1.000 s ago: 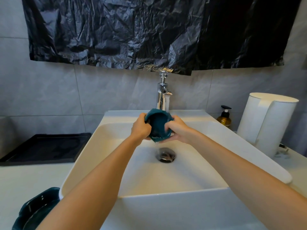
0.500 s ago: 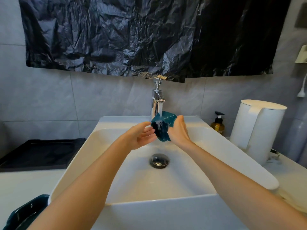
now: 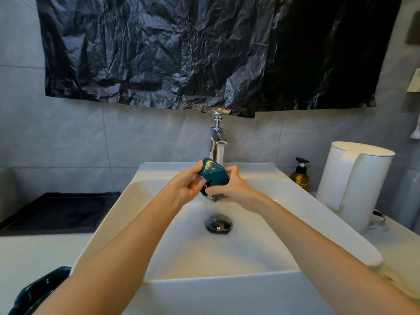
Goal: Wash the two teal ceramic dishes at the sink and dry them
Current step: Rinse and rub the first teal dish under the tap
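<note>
A small teal ceramic dish (image 3: 214, 175) is held bottom-up under the chrome tap (image 3: 217, 142), over the white sink (image 3: 159, 223). My left hand (image 3: 186, 185) grips its left side, thumb over the top edge. My right hand (image 3: 229, 189) holds its right side, fingers curled under the rim. Water drips from the dish toward the drain (image 3: 218, 223). A second, larger teal dish (image 3: 34, 292) sits on the counter at the bottom left, partly hidden by my left forearm.
A black tray (image 3: 56, 212) lies on the counter left of the sink. An amber pump bottle (image 3: 300, 176) and a white kettle (image 3: 354, 183) stand to the right. Black plastic sheeting (image 3: 204, 53) hangs on the wall above the tap.
The dish has been turned over between my hands, from its open side facing me to its underside facing up. My left hand went from loose beside it to gripping it again.
</note>
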Demonstrator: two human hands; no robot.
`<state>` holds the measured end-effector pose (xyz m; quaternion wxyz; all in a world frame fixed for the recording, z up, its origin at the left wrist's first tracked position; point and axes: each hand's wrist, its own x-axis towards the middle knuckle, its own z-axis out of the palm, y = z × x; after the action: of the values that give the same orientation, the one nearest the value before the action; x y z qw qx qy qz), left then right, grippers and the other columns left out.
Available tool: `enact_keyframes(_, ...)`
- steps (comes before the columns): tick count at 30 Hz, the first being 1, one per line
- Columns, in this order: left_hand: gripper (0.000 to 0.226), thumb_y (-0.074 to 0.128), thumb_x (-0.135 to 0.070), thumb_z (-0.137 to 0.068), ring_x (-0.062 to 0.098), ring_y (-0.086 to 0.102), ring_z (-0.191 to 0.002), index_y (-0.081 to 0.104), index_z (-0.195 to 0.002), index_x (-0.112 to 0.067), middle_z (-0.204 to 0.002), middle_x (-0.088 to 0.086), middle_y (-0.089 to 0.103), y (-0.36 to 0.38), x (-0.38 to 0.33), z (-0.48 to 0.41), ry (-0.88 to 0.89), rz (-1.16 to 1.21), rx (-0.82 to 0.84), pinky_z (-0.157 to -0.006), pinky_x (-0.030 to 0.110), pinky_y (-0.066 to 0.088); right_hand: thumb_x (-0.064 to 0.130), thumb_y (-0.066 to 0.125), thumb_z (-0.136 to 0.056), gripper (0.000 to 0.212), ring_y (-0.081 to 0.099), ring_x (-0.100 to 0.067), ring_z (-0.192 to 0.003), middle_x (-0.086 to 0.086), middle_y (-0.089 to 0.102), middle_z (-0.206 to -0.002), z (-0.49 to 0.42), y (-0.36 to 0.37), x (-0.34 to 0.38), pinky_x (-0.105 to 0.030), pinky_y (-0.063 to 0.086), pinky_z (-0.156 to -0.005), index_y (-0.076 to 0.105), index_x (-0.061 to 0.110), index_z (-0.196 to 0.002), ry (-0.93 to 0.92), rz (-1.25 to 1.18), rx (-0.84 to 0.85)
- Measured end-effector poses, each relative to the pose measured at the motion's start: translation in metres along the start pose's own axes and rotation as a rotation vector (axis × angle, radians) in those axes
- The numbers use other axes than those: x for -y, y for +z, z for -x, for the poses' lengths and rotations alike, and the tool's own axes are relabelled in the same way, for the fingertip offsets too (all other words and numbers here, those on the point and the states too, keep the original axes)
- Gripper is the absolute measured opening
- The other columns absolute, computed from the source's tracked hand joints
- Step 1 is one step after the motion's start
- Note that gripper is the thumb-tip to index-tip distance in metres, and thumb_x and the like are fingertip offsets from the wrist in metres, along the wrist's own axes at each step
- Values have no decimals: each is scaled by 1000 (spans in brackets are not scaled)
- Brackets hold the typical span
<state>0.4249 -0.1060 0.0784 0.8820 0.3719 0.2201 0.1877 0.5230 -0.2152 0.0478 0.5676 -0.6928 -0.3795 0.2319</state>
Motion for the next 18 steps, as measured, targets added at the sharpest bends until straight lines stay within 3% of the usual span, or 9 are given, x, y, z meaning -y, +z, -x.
enact_keyframes(3, 18, 60, -19, -91, 19, 65, -87, 63, -102, -5, -96, 13, 69, 1, 3, -2, 27, -105, 48, -70, 25, 57, 51, 71, -79, 67, 63, -27, -107, -12, 58, -124, -1, -14, 8, -46, 56, -83, 45, 22, -133, 156, -345, 119)
enact_keyframes(5, 23, 57, -22, -94, 18, 65, -90, 62, -109, -5, -100, 13, 68, 4, 9, -4, 59, -247, 120, -73, 23, 56, 74, 61, -71, 76, 63, -25, -104, -10, 61, -118, -1, -12, 9, -48, 54, -86, 55, 24, -128, 230, -353, 102)
enact_keyframes(7, 29, 54, -21, -96, 17, 64, -91, 59, -117, -2, -103, 12, 67, 7, 16, -7, 95, -335, 171, -73, 21, 56, 83, 51, -70, 81, 62, -25, -102, -10, 64, -112, -1, -8, 7, -50, 53, -89, 57, 22, -123, 296, -307, 47)
enact_keyframes(10, 29, 53, -23, -97, 16, 65, -90, 59, -116, -2, -100, 10, 68, 6, 21, -9, 134, -401, 170, -70, 20, 56, 85, 49, -68, 82, 59, -28, -106, -12, 61, -115, -2, -4, 5, -49, 53, -88, 56, 22, -121, 368, -319, 0)
enact_keyframes(13, 29, 49, -25, -98, 19, 64, -95, 56, -117, -5, -105, 11, 67, 8, 26, -10, 174, -451, 186, -70, 23, 56, 76, 48, -77, 72, 60, -27, -94, -13, 63, -103, -7, -1, 5, -44, 53, -86, 59, 18, -117, 373, -336, -82)
enact_keyframes(18, 36, 42, -34, -100, 25, 57, -108, 53, -122, -7, -115, 11, 61, 29, 42, -16, 280, -542, -29, -93, 39, 49, 61, 38, -89, 48, 63, -26, -90, -14, 65, -104, -4, 10, 3, -38, 57, -71, 55, 23, -115, 236, -229, -239)
